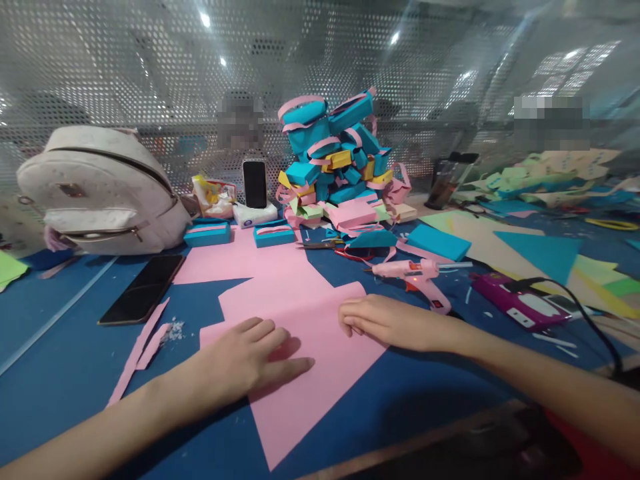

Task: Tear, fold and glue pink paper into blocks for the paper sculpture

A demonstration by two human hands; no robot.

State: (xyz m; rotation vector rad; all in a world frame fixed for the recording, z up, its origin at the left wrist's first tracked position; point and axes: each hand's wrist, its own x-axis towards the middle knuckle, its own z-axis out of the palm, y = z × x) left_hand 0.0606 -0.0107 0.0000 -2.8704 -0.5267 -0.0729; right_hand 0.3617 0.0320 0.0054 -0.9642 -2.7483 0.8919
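A pink sheet of paper (300, 400) lies on the blue table in front of me, its far edge curled over in a loose fold. My left hand (253, 353) rests on its left part, thumb stretched out and fingers spread over the paper. At the right end of the fold, my right hand (367, 317) has its fingers bent and pressed together on the paper; its fingertips are partly hidden. Beyond the fold lie more pink sheets (215, 263). A pink glue gun (413, 270) lies just past my right hand.
A white backpack (105, 193) and a dark phone (143, 290) are at left. Behind the sheets rises a pile of blue and pink paper pieces (335, 160). Scissors (320, 245) lie before it. At right are a purple power strip (523, 300) and its black cable (595, 320).
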